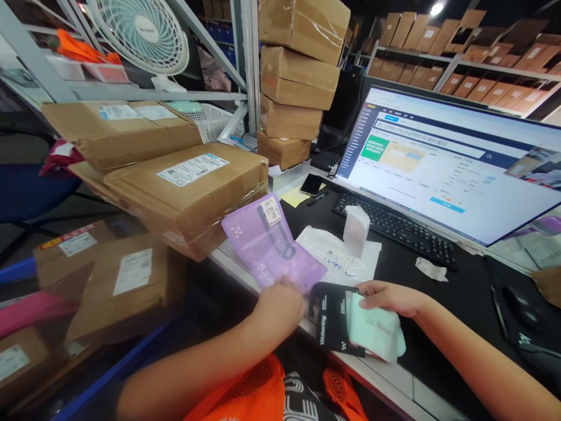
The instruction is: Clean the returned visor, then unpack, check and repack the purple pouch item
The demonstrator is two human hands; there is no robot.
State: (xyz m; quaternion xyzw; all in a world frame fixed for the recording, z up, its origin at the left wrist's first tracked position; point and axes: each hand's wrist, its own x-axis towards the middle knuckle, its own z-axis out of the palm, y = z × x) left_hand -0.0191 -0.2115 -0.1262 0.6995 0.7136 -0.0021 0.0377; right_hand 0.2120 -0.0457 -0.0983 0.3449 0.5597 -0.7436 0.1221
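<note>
My left hand (280,307) is closed on the near edge of a flat purple pouch (274,245), which has a white barcode label near its far corner. The pouch reaches over the desk edge, close to a taped carton. In my right hand (385,297) is a black card (333,318) with white print, together with mint-green packaging (377,324); thumb and fingers pinch them at the upper edge. Just beyond, a white plastic mailer bag (350,257) with blue handwriting lies on the desk, and a curled white paper (356,228) stands on it.
Taped cardboard boxes (188,193) sit at the left, and more boxes (293,82) are stacked behind. A monitor (447,158) and keyboard (394,228) occupy the back right. A phone (311,184), pen (318,199), crumpled paper (432,269) and mouse (523,310) lie on the black desk mat.
</note>
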